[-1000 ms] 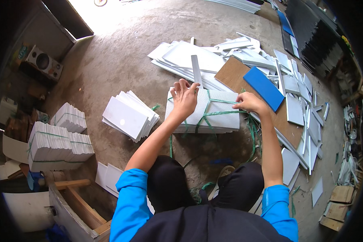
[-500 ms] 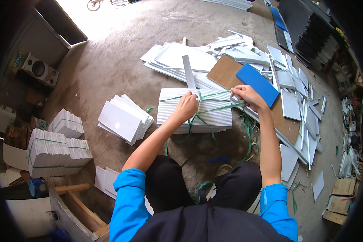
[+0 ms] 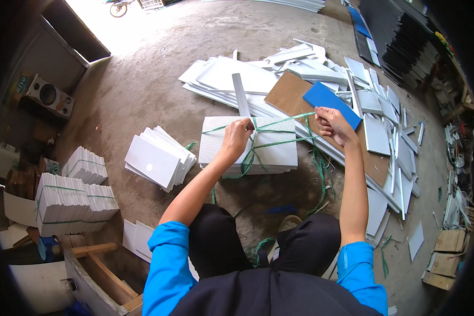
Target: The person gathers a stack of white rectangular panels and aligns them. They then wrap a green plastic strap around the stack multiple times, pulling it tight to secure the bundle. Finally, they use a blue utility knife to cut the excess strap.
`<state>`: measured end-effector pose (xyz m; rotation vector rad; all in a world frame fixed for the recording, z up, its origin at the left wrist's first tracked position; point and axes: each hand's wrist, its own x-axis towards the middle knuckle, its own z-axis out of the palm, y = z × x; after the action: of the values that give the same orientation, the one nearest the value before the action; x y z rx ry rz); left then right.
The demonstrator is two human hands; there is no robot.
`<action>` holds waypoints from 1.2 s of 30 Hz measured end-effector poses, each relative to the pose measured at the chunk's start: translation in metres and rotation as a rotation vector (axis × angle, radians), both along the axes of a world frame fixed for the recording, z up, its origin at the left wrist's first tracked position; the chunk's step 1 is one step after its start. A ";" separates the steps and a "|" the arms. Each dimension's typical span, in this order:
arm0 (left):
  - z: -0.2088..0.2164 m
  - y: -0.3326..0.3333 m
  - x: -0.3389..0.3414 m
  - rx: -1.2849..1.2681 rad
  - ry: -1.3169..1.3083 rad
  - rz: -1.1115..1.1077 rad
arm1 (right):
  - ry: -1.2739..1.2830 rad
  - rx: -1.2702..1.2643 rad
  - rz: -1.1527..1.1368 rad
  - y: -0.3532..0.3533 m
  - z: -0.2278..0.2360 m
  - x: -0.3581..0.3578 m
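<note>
In front of my knees lies a stack of white ribbed panels [image 3: 279,154], with green plastic twine [image 3: 279,143] crossing over its top. My right hand [image 3: 336,125] is off to the stack's right, fingers closed in a pinch on the twine, and two strands stretch from it back to the crossing. At that crossing my left hand [image 3: 238,138] rests on the stack, its fingers closed on the twine beside the knot; the fingertips are partly hidden. Loose twine ends trail down the stack's front and right side.
A smaller pile of white panels [image 3: 151,162] sits left of the stack. Farther left stand tied bundles [image 3: 63,203] near a wooden frame [image 3: 108,274]. Scrap white boards, a brown board [image 3: 289,95] and a blue board [image 3: 332,104] spread beyond and right.
My right hand has moved right, drawing the twine farther out from the stack. My left hand stays by the crossing, its fingers now more curled.
</note>
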<state>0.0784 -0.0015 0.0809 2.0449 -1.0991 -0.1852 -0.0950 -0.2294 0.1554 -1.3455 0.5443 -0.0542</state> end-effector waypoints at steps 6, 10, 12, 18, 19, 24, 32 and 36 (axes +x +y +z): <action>-0.001 -0.002 -0.003 0.017 -0.066 0.049 | 0.476 -0.703 0.094 -0.010 0.005 -0.011; -0.008 -0.002 0.000 0.059 -0.107 0.027 | 0.555 -0.867 0.073 -0.015 0.000 -0.010; -0.015 -0.001 0.002 0.035 -0.116 0.043 | 0.533 -1.019 0.045 -0.010 0.005 -0.008; -0.016 -0.004 0.001 0.071 0.011 0.181 | 0.536 -1.004 0.008 -0.005 0.015 -0.010; -0.017 -0.005 0.002 0.084 0.015 0.159 | 0.537 -0.991 0.006 -0.007 0.015 -0.011; -0.023 -0.003 0.002 0.001 -0.042 0.101 | 0.519 -0.983 0.015 -0.010 0.017 -0.013; -0.006 -0.014 -0.022 0.344 -0.271 0.072 | 0.063 -0.530 0.013 -0.013 0.021 -0.018; -0.018 -0.015 -0.021 0.403 -0.420 0.073 | -0.092 -0.132 -0.039 0.003 0.035 -0.018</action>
<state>0.0570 -0.0166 0.0627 2.5589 -1.3169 0.0735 -0.1130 -0.2266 0.1901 -1.4535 0.4956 -0.1862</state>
